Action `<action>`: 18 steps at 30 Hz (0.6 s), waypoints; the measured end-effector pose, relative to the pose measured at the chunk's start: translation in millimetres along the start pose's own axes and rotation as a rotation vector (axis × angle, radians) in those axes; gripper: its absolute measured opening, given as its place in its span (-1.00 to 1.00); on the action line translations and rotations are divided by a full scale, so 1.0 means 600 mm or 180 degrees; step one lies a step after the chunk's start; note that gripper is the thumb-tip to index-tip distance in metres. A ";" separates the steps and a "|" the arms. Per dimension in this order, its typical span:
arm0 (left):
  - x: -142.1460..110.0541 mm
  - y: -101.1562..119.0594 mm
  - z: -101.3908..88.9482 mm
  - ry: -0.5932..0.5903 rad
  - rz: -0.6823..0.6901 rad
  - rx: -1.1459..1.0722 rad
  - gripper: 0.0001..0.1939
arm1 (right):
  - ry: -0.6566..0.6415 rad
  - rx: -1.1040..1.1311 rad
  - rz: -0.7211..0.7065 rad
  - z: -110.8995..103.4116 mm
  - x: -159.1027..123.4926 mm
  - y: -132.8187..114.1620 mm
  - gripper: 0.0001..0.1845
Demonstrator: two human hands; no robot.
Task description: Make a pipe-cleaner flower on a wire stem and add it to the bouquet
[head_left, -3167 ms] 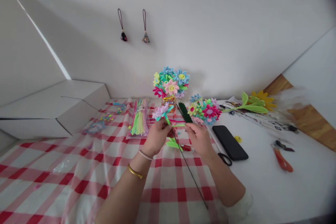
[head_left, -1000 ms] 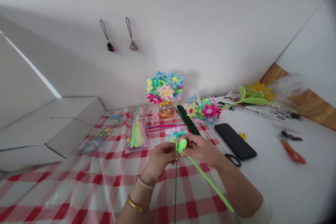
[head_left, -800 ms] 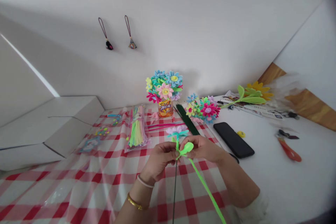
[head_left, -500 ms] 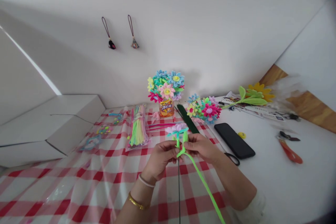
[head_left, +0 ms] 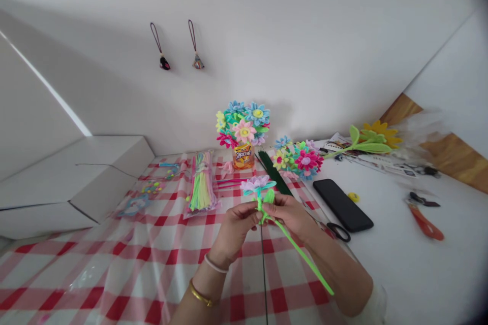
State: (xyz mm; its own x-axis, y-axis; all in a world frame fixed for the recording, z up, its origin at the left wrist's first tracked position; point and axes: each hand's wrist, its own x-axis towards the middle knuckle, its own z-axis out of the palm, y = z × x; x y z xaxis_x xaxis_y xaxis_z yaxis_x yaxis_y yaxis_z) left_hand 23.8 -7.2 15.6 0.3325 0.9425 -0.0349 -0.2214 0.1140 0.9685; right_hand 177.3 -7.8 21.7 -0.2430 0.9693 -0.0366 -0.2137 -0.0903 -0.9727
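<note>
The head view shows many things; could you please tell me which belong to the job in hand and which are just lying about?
Belongs to the job:
lilac flower, its stem in the left hand
green strip, in the right hand
bag of fuzzy strips, likely as supplies

Seemingly just lying about:
black phone
white box
sunflower with green leaves

A red-checked cloth (head_left: 152, 269) bears a bag of fuzzy stems (head_left: 202, 188) and an orange container (head_left: 244, 160). A black phone (head_left: 342, 205) lies on the white tabletop (head_left: 400, 274).
</note>
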 end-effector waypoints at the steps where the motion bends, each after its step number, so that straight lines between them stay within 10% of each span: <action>1: 0.000 0.000 0.000 -0.0006 0.0021 0.0001 -0.67 | 0.0055 0.0006 -0.0031 0.003 0.000 0.001 -0.73; 11: -0.007 0.002 0.020 0.0074 0.0207 0.0173 -0.71 | 0.1012 -0.0962 -0.0464 0.008 0.001 0.020 -0.67; 18: -0.004 0.003 0.012 0.0261 0.0285 -0.0032 -0.68 | -0.0121 0.0160 -0.0166 0.009 -0.006 -0.006 -0.72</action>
State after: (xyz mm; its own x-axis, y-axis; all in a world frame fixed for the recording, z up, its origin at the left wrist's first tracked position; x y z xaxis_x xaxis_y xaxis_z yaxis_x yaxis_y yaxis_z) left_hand 29.1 -11.4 18.9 0.2350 0.9715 0.0311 -0.2561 0.0310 0.9661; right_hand 174.0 -12.2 26.6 -0.2658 0.9637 0.0236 -0.2741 -0.0520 -0.9603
